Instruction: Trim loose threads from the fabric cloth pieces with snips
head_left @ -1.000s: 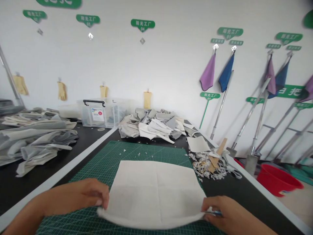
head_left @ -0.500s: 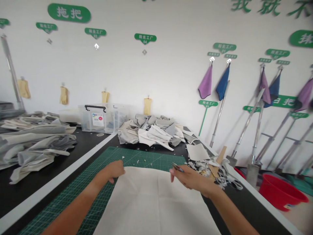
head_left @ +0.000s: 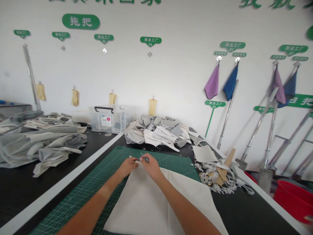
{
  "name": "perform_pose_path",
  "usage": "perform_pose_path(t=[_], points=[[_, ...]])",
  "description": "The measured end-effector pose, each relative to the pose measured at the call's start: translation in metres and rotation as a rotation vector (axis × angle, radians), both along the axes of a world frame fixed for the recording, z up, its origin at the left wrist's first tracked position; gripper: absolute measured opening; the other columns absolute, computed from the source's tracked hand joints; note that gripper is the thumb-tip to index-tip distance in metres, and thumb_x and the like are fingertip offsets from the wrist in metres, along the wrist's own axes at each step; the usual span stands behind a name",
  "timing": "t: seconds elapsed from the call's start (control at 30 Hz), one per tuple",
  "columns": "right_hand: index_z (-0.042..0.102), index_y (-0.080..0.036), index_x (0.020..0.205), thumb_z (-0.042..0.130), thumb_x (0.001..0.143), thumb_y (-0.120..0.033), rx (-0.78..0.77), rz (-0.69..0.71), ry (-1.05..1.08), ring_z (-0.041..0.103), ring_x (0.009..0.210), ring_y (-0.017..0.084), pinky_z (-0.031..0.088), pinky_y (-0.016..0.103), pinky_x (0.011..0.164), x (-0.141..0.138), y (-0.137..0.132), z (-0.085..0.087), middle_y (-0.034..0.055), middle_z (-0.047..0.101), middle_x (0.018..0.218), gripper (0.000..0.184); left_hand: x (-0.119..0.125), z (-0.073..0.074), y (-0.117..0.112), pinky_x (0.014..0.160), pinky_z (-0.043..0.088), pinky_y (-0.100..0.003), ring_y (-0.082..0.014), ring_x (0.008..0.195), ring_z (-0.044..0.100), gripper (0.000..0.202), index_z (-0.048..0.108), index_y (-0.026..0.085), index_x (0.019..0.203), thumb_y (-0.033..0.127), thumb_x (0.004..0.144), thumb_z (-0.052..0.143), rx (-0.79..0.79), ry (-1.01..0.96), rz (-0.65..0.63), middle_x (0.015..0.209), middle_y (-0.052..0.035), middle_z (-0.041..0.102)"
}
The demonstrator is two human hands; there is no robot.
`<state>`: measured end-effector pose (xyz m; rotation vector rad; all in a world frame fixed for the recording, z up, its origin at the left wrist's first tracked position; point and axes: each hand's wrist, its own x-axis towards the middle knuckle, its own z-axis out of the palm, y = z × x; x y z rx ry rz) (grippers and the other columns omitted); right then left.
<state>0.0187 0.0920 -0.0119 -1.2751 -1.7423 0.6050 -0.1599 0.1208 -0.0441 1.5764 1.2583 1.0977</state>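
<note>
My left hand [head_left: 127, 167] and my right hand [head_left: 150, 166] are close together at the far corner of an off-white cloth sheet [head_left: 156, 204]. My left fingertips pinch that corner. My right hand grips small metal snips [head_left: 144, 157] with a dark handle, their tips pointing up and left just above the cloth. The sheet lies on a green gridded cutting mat [head_left: 161, 160] and runs past the mat's right side, and my forearms cover part of it.
A black worktable [head_left: 102, 140] with a white edge strip holds grey and cream fabric heaps [head_left: 41, 140] [head_left: 156, 132], a clear plastic box [head_left: 107, 119], and a scrap pile [head_left: 215, 178] right of the mat. A red basin [head_left: 294, 200] sits on the floor at right.
My hands have moved from the sheet's near folded edge to its far corner and come together. The sheet now lies unfolded and turned, corner away from me. The view has tilted slightly upward.
</note>
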Motion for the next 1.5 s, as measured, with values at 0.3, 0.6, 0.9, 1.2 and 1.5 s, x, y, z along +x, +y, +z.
perform_pose_path(t=[0.3, 0.6, 0.9, 1.2, 1.5], points=[[0.069, -0.026, 0.099, 0.055, 0.090, -0.035, 0.026, -0.029, -0.017, 0.064, 0.088, 0.019, 0.040, 0.026, 0.076, 0.003, -0.001, -0.030, -0.0006, 0.072, 0.095, 0.020, 0.008, 0.014, -0.011, 0.078, 0.048, -0.028, -0.0200, 0.084, 0.068, 0.026, 0.067, 0.016, 0.095, 0.019, 0.069, 0.064, 0.162, -0.117, -0.072, 0.088, -0.0053, 0.072], [0.068, -0.024, 0.094, 0.053, 0.091, -0.040, 0.061, -0.100, -0.046, 0.061, 0.078, 0.018, 0.039, 0.026, 0.072, 0.004, -0.007, -0.028, -0.0003, 0.070, 0.084, 0.022, 0.009, 0.009, -0.012, 0.067, 0.044, -0.026, -0.0186, 0.076, 0.062, 0.038, 0.067, 0.015, 0.085, 0.052, 0.080, 0.063, 0.060, -0.045, -0.093, 0.082, -0.0046, 0.069], [0.069, -0.020, 0.085, 0.056, 0.087, -0.047, 0.007, -0.066, 0.078, 0.058, 0.073, 0.018, 0.039, 0.026, 0.067, 0.008, 0.001, -0.026, 0.0007, 0.067, 0.078, 0.030, 0.011, 0.009, -0.013, 0.069, 0.041, -0.026, -0.0167, 0.074, 0.058, 0.034, 0.065, 0.015, 0.086, 0.048, 0.077, 0.066, 0.141, -0.046, -0.156, 0.078, -0.0019, 0.065], [0.066, -0.020, 0.089, 0.060, 0.085, -0.045, 0.025, -0.085, 0.088, 0.054, 0.068, 0.016, 0.037, 0.025, 0.063, 0.009, -0.002, -0.026, -0.0010, 0.065, 0.077, 0.026, 0.009, 0.015, -0.016, 0.066, 0.040, -0.026, -0.0177, 0.073, 0.057, 0.043, 0.071, 0.014, 0.082, 0.055, 0.083, 0.059, 0.166, 0.091, -0.101, 0.075, -0.0025, 0.066], [0.065, -0.022, 0.088, 0.058, 0.087, -0.050, 0.040, -0.070, 0.027, 0.057, 0.071, 0.017, 0.036, 0.025, 0.064, 0.005, -0.006, -0.026, -0.0011, 0.067, 0.080, 0.029, 0.014, 0.016, -0.020, 0.074, 0.045, -0.027, -0.0194, 0.079, 0.062, 0.034, 0.070, 0.016, 0.083, 0.049, 0.082, 0.060, 0.189, 0.001, -0.089, 0.081, -0.0038, 0.071]])
